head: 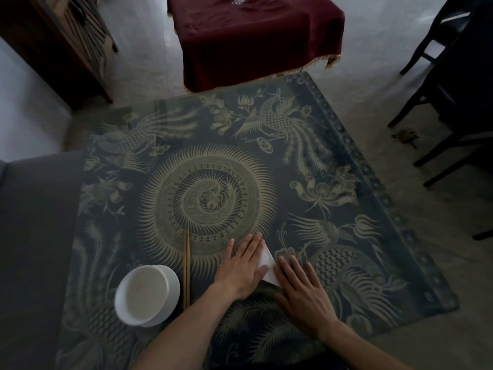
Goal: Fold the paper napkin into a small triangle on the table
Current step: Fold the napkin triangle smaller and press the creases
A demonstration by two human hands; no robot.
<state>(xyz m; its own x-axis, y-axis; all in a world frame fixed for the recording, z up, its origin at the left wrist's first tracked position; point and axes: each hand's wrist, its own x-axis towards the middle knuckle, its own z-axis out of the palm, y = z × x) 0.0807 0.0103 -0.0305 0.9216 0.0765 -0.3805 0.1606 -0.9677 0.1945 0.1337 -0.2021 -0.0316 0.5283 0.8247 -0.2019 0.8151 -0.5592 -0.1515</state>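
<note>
A square table (pixel 346 161) is shown from above, its dark top covered by a glossy, reflective sheet over a pale gold pattern: a circular sunburst medallion (pixel 205 201) at the centre, ringed by fine rays, with phoenixes and lotus flowers in the corners and a beaded border along the edge. No writing or label can be read anywhere.

The paper napkin (pixel 267 265), white and smooth, lies flat on the table just below and to the right of the medallion; only a narrow pointed wedge of it is seen between the two hands, so its full outline cannot be told. The left hand (pixel 244 265) is laid palm down on it, fingers straight and close together, the thumb extended onto the white paper. The right hand (pixel 301 287) is likewise pressed flat, fingers straight and slightly spread, covering the napkin's right edge. Nothing is gripped by either hand.

A pair of thin wooden chopsticks (pixel 187 268) is laid side by side at the medallion's lower edge, left of the left hand. Below and left of the medallion, a round white bowl (pixel 145 295), matte and thick-walled, is seen just beside the chopsticks.

Beyond the medallion, off the table's far edge, a dark red velvet-like cloth (pixel 256 36) with a pale fringe is draped over a piece of furniture.
</note>
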